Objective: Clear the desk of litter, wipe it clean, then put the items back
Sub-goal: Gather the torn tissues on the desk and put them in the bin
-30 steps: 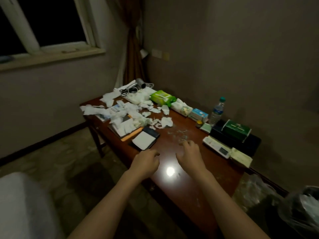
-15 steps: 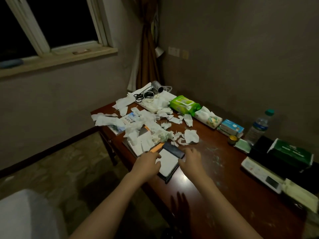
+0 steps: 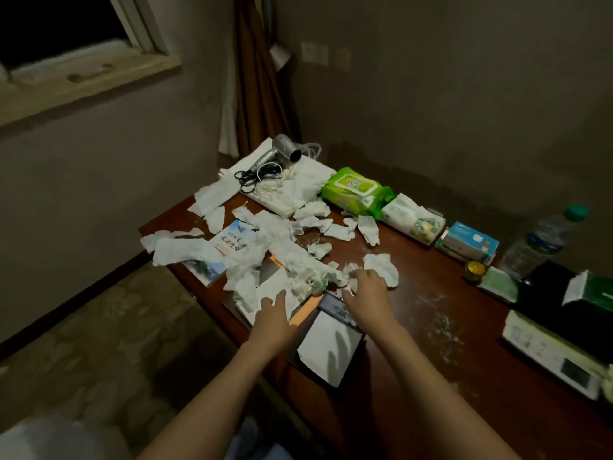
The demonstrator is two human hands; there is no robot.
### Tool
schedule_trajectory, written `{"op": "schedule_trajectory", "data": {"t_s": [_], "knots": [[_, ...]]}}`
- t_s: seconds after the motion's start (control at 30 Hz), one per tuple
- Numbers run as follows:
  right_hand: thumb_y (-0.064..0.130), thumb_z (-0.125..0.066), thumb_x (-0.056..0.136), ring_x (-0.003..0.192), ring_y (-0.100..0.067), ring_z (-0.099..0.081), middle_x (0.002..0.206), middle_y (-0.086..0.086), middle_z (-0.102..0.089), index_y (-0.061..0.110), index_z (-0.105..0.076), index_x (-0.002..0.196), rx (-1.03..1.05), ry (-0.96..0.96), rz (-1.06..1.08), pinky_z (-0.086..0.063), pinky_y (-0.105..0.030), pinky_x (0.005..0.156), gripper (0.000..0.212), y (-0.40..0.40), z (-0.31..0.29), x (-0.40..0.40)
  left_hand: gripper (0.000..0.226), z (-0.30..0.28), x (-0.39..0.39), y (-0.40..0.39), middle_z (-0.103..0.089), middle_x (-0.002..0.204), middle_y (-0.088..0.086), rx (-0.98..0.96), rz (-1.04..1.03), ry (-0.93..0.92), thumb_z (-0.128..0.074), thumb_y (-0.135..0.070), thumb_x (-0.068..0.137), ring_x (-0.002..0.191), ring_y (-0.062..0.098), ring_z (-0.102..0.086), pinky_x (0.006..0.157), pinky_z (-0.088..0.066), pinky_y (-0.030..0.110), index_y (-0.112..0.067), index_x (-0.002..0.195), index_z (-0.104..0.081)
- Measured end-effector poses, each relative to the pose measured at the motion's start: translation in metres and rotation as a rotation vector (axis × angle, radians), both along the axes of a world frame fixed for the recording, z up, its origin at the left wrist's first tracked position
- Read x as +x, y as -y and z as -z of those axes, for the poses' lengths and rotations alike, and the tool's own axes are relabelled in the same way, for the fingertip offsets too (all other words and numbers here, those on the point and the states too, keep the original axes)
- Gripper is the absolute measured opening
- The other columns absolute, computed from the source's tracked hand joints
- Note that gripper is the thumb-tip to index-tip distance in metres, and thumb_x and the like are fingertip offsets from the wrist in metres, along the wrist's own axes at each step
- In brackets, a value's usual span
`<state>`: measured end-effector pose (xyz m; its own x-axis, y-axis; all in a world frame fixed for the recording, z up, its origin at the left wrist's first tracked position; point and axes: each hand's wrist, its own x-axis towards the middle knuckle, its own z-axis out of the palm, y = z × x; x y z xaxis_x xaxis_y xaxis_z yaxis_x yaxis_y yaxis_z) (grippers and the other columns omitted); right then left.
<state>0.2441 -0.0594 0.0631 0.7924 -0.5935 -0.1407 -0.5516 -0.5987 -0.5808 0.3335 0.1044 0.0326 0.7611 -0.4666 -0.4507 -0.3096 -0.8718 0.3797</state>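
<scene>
Torn white tissue scraps (image 3: pixel 282 257) litter the left half of the dark wooden desk (image 3: pixel 464 366), covering a booklet (image 3: pixel 229 244) and an orange-edged notebook (image 3: pixel 308 308). My left hand (image 3: pixel 273 318) lies with straight fingers on the white paper at the near edge of the pile. My right hand (image 3: pixel 365 293) curls its fingers round small crumpled tissue bits beside a larger scrap (image 3: pixel 383 268). A black pad with a white sheet (image 3: pixel 328 346) lies just below both hands.
A hair dryer (image 3: pixel 282 152) with cords sits at the far corner. Along the wall stand a green wipes pack (image 3: pixel 356 190), a tissue pack (image 3: pixel 413 219), a blue box (image 3: pixel 469 242), a water bottle (image 3: pixel 544 239) and a small jar (image 3: pixel 474 270). A black box (image 3: pixel 560 303) and a white device (image 3: pixel 550 353) are at the right.
Both hands have moved forward and left from the bare desk onto the tissue pile. The right hand has closed on small scraps. The view has swung left and closer.
</scene>
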Motion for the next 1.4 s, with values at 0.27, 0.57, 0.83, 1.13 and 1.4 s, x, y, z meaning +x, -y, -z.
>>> {"op": "schedule_trajectory", "data": {"t_s": [0.27,0.57,0.83,1.13,1.4], "knots": [[0.017,-0.054,0.09,0.124,-0.029,-0.038,0.134,-0.013,-0.046,0.009,-0.051,0.128,0.039,-0.134,0.104,-0.035,-0.035,0.1,0.039,-0.002,0.026,0.018,0.097,0.048,0.048,-0.001,0.002,0.157,0.016,0.174,0.3,0.113,-0.058,-0.009,0.089,0.133,0.037,-0.031,0.096,-0.041,0.038,-0.033,0.149,0.014],[0.017,-0.056,0.09,0.121,-0.028,-0.044,0.131,-0.013,-0.049,0.008,-0.053,0.128,0.074,-0.194,0.288,-0.038,-0.035,0.099,0.038,-0.007,0.035,0.067,0.114,0.07,0.091,0.02,0.044,0.141,0.009,0.183,0.65,0.29,-0.062,-0.028,0.088,0.143,0.037,0.016,0.113,-0.009,0.057,-0.035,0.131,0.043],[0.015,-0.055,0.091,0.118,-0.029,-0.044,0.126,-0.015,-0.05,0.006,-0.053,0.123,0.116,-0.25,0.397,-0.04,-0.036,0.094,0.033,-0.024,0.056,0.093,0.077,0.07,0.119,0.042,-0.03,0.139,0.012,0.1,0.975,0.2,-0.066,-0.02,0.081,0.124,0.031,-0.032,0.092,-0.033,0.036,-0.017,0.145,-0.023],[0.022,-0.062,0.089,0.128,-0.033,-0.035,0.137,-0.016,-0.038,0.012,-0.042,0.135,0.11,-0.309,0.385,-0.038,-0.043,0.102,0.052,-0.023,0.061,0.103,0.038,0.07,0.144,0.038,-0.052,0.102,0.012,-0.229,0.858,0.124,-0.068,-0.03,0.076,0.099,0.03,-0.05,0.069,-0.04,0.035,-0.007,0.101,-0.054],[0.039,-0.059,0.089,0.131,-0.04,-0.029,0.144,-0.018,-0.03,0.017,-0.034,0.141,0.071,-0.517,0.253,-0.037,-0.045,0.102,0.062,-0.015,0.082,0.128,0.029,0.034,0.164,0.05,-0.048,0.098,0.008,-0.39,0.628,-0.049,-0.066,-0.022,0.083,0.085,0.03,-0.054,0.063,-0.042,0.039,-0.006,0.097,-0.046]]}}
